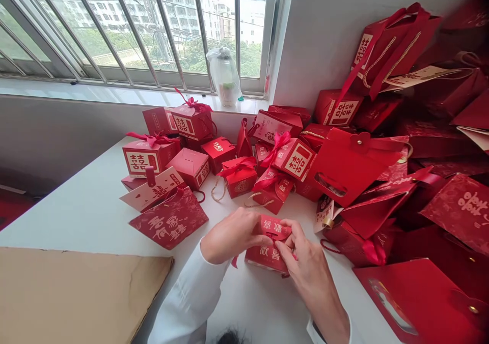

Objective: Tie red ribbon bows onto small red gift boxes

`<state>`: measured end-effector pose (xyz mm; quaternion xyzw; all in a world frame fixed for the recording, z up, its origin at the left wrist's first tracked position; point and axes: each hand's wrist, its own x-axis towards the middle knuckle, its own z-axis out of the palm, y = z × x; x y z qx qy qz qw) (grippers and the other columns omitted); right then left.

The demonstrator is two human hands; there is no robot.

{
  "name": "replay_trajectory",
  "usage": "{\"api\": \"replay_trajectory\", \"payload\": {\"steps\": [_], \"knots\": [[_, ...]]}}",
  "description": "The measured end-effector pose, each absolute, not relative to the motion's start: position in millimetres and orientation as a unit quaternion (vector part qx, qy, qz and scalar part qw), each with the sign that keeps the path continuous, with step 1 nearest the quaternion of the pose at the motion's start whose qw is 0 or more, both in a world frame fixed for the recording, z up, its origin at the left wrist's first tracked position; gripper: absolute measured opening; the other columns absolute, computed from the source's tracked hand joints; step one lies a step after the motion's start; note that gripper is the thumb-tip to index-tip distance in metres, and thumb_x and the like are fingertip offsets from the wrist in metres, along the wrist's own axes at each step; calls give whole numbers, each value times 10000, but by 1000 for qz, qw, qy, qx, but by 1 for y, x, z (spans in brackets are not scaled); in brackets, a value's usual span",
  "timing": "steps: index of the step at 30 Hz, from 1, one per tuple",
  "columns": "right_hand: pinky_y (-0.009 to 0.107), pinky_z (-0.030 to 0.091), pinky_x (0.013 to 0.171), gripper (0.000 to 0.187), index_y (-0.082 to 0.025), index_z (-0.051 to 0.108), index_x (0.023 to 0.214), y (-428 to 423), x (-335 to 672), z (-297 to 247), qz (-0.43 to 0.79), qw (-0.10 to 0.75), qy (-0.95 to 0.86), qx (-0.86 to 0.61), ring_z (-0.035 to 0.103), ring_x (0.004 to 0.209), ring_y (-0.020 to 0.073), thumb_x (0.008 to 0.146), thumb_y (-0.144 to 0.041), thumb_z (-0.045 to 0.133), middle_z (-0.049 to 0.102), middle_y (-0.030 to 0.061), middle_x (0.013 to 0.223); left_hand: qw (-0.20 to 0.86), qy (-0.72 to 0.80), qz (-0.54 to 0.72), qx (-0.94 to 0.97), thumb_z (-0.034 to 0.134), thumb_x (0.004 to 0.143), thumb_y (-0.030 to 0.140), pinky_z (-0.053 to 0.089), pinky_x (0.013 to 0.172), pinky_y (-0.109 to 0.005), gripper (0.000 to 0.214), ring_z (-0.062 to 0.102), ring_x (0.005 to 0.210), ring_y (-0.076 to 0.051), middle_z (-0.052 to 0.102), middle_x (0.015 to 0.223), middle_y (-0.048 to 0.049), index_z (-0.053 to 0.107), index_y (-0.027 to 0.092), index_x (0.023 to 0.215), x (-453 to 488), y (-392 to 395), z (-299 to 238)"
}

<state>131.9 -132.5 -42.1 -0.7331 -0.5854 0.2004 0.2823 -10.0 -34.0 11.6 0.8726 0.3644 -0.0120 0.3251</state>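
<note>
A small red gift box [266, 258] with gold characters stands on the white table [91, 222] directly in front of me. Its top flaps are folded up, and a slotted red tab [275, 227] rises from them. My left hand [233, 234] pinches that tab from the left, while my right hand [301, 257] grips it from the right. Their fingertips nearly meet at the slot, hiding part of the box top. White sleeves cover both forearms.
Behind and right of my hands, several red gift boxes with ribbons [239, 173] and red paper bags [355, 163] lie heaped. A brown cardboard sheet [76, 295] lies at the front left. Barred windows run behind the table.
</note>
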Motion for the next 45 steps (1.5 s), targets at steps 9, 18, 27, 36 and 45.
{"api": "replay_trajectory", "payload": {"steps": [9,18,27,36,45], "knots": [[239,376,500,248,-208,514,1071,-130,130,-47,178,269,-593,-737,607,527,185,862,-227,381,642,2,627,239,366,15,899,446,839,150,279,523,-241,243,394,507,-100,465,535,11,519,152,608,-10,-26,5],[227,340,470,195,-212,512,1017,-130,131,-45,186,237,-588,-751,582,512,177,864,-227,393,622,-5,624,335,338,-17,879,423,838,187,217,465,-217,320,306,459,-59,375,491,43,375,149,524,-18,-18,15],[218,345,481,196,-225,511,1009,-131,132,-44,195,253,-589,-742,607,548,167,855,-207,391,653,-4,684,342,367,-53,864,436,765,120,321,500,-186,193,468,524,-83,568,578,15,541,143,605,-40,-18,31],[223,355,508,166,-239,500,983,-130,133,-43,221,254,-586,-737,592,561,164,865,-232,383,648,-10,723,355,350,-51,866,433,711,-6,403,691,-192,296,578,757,-115,673,780,3,672,164,752,-59,-18,33],[236,362,553,170,-234,500,987,-130,132,-42,217,238,-589,-742,576,566,167,865,-221,383,627,-15,690,364,337,-73,865,650,740,378,365,555,-199,238,524,607,-110,626,680,9,615,152,806,-40,-13,20]]}}
